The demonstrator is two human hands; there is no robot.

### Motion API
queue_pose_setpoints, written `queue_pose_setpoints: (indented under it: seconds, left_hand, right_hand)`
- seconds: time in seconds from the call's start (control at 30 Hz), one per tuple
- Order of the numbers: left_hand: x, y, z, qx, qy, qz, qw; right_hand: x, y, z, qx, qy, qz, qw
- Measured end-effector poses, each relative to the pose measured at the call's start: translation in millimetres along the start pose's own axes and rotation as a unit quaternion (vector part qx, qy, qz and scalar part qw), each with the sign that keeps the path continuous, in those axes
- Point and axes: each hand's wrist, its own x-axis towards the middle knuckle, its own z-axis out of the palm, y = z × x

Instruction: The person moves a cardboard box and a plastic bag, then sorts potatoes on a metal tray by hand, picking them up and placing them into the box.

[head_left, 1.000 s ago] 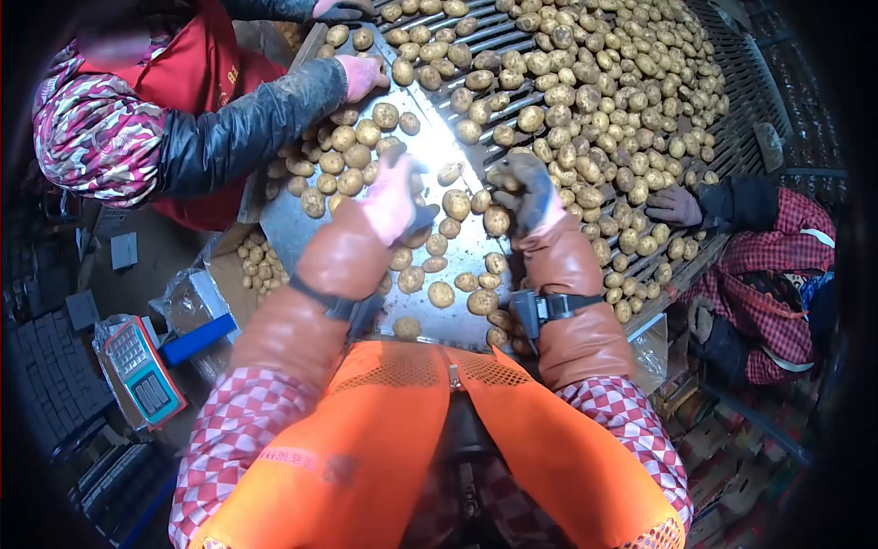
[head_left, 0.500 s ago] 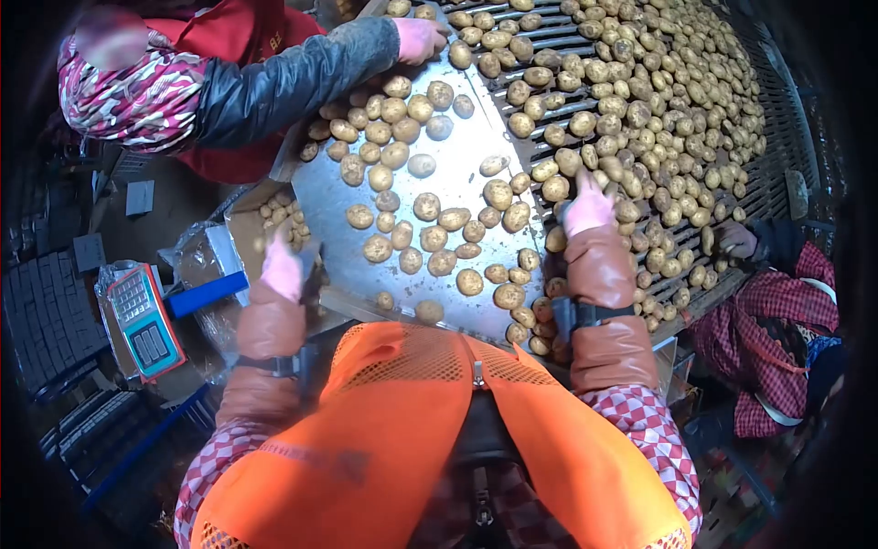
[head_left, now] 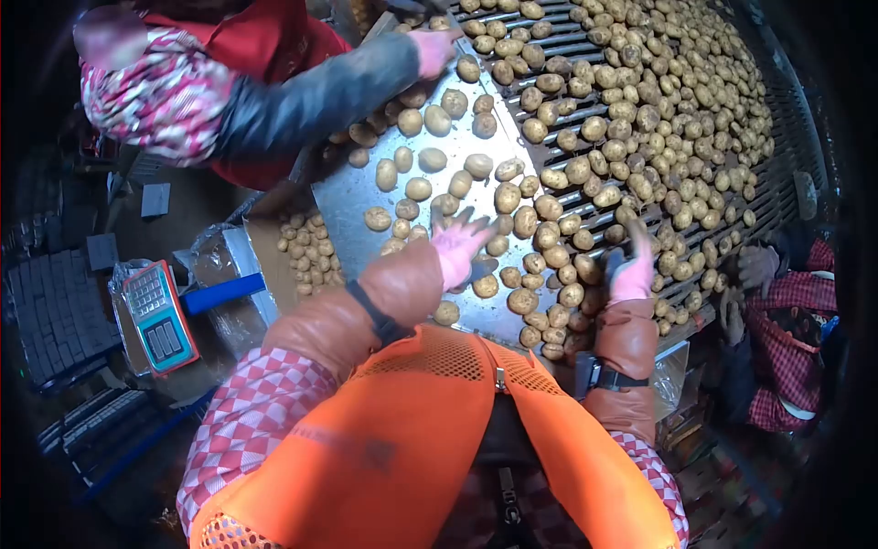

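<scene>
My left hand (head_left: 460, 249), in a pink glove with dark fingertips, is over the metal sheet (head_left: 352, 206) with its fingers spread. Loose potatoes (head_left: 418, 188) lie around it, and none is visibly gripped. Over the near edge of the slatted rack (head_left: 585, 78), my right hand (head_left: 633, 265) points away from me, thumb and fingers apart. Potatoes (head_left: 572, 294) lie close on its left, and a thick heap of potatoes (head_left: 677, 119) covers much of the slats beyond. Both palms are turned partly out of sight.
A cardboard box (head_left: 265, 242) with small potatoes (head_left: 306, 249) stands left of the sheet. Farther left is a scale (head_left: 157, 316). One co-worker's gloved hand (head_left: 434, 52) reaches the sheet's far corner; another co-worker's hands (head_left: 757, 267) are at the rack's right side.
My left hand has moved right from above the box to the metal sheet. My right hand has shifted right and nearer to me. Fewer potatoes lie on the sheet's left part.
</scene>
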Motion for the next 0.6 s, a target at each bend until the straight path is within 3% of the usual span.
queue_pose_setpoints:
  seconds: [0.03,0.1,0.13,0.17,0.23,0.27,0.3,0.37,0.43,0.5,0.6]
  left_hand:
    - [-6,-9,10,-0.053,0.035,0.039,0.997]
    - [3,-42,9,-0.135,0.164,0.095,0.972]
    - [-9,-30,-47,-0.093,0.257,0.087,0.958]
    - [-5,-52,-43,-0.074,0.3,0.054,0.949]
    - [7,-93,-41,-0.011,0.368,-0.089,0.925]
    - [13,-100,-54,-0.026,0.334,-0.198,0.921]
    - [30,-130,-52,0.064,0.351,-0.227,0.906]
    - [44,-119,-102,0.022,0.229,-0.352,0.907]
    - [64,-148,-105,0.045,0.219,-0.311,0.924]
    - [80,-142,-131,0.057,0.144,-0.363,0.919]
    - [95,-158,-133,0.067,0.132,-0.356,0.923]
  right_hand:
    - [5,16,-7,-0.26,0.044,-0.227,0.937]
    - [5,46,4,-0.153,-0.115,0.052,0.98]
    - [-29,4,14,-0.282,-0.112,0.027,0.952]
    - [-40,30,20,-0.289,-0.103,-0.086,0.948]
    - [-61,9,20,-0.295,-0.183,-0.043,0.937]
    - [-62,22,16,-0.295,-0.184,-0.04,0.937]
    - [-57,42,8,-0.222,-0.175,-0.063,0.957]
    - [-56,46,1,-0.072,-0.115,-0.064,0.989]
    - [-47,8,-4,-0.053,-0.107,-0.042,0.992]
    - [-44,-10,5,0.023,-0.094,-0.061,0.993]
    - [-41,-40,25,0.041,-0.112,-0.094,0.988]
